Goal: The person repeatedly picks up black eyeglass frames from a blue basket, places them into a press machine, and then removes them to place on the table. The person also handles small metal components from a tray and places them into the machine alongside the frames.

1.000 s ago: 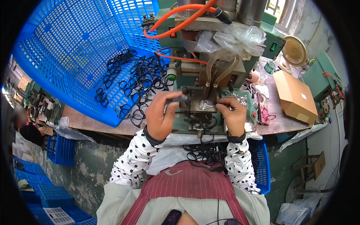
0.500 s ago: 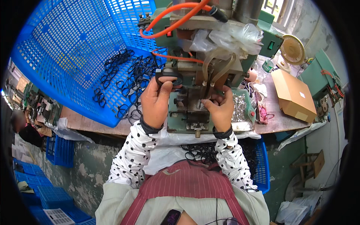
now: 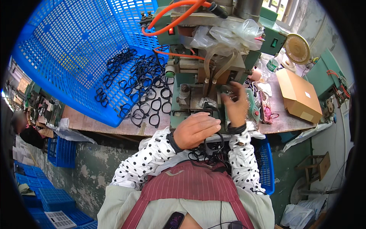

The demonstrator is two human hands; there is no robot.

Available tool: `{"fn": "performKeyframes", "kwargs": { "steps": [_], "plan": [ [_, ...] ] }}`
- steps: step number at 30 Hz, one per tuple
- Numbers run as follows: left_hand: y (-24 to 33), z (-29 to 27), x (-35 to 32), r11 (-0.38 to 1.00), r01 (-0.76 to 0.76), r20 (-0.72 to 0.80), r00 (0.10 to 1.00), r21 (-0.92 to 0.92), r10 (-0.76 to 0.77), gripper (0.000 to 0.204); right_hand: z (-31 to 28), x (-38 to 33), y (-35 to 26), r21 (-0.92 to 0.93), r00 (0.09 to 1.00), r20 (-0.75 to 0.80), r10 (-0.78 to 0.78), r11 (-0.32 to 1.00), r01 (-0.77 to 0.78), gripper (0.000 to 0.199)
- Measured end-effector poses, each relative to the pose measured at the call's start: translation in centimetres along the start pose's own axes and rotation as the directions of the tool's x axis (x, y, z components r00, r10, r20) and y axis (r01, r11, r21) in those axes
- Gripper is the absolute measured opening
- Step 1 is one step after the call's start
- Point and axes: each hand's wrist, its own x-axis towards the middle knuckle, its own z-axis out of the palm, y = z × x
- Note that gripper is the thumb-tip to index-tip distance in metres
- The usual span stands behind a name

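My left hand [image 3: 196, 131] is closed on a black eyeglass frame [image 3: 217, 143], low in front of the green bench machine [image 3: 179, 121]. One rim of this frame reaches up by the machine's metal fixture [image 3: 206, 103]; the fingers hide part of it. To the right, my right hand [image 3: 237, 107] hovers over a tray [image 3: 249, 121] of small shiny metal pieces. Its thumb and forefinger are apart, slightly blurred, and no piece shows between them. Two clear tubes [image 3: 225, 68] come down to the fixture from above.
A big blue basket [image 3: 76, 82] leans at the left, black eyeglass frames [image 3: 146, 82] spilling from it onto the table. A cardboard box [image 3: 299, 93] stands to the right. Another blue basket [image 3: 267, 164] with black frames sits below the table edge. Orange hoses [image 3: 167, 13] loop overhead.
My left hand has come down and right from the machine's left side, now with a frame in front of the fixture. My right hand has moved right, from the fixture to the tray.
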Motion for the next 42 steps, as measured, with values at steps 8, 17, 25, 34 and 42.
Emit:
{"fn": "performKeyframes", "kwargs": {
  "steps": [8, 17, 25, 34, 42],
  "plan": [
    [-0.8, 0.3, -0.5, 0.999, 0.031, 0.057, 0.998, 0.013, -0.032, 0.046, -6.5, -0.4, 11.4, -0.801, 0.999, -0.047, -0.015, 0.598, -0.029, 0.029],
    [-0.8, 0.7, -1.0, 0.998, 0.063, 0.042, 0.997, -0.012, -0.063, 0.046, -5.9, -1.0, 12.6, -0.667, 0.964, -0.105, -0.246, 0.736, 0.115, 0.011],
    [-2.2, -2.9, -5.9, 0.891, 0.220, -0.184, 0.970, 0.397, -0.157, 0.034, -5.6, -1.1, 12.1, -0.573, 0.971, -0.166, -0.171, 0.818, 0.046, 0.008],
    [-8.3, -9.4, -19.3, -0.281, 0.731, -0.594, 0.206, 0.622, -0.778, 0.028, -5.4, -1.1, 12.2, -0.633, 0.966, -0.179, -0.184, 0.773, 0.031, 0.006],
    [-10.3, -8.0, -16.3, 0.332, 0.855, -0.551, 0.513, 0.398, -0.659, 0.020, -3.8, -0.7, 8.5, -0.217, 0.999, -0.054, 0.007, 0.976, -0.019, 0.012]
  ]
}}
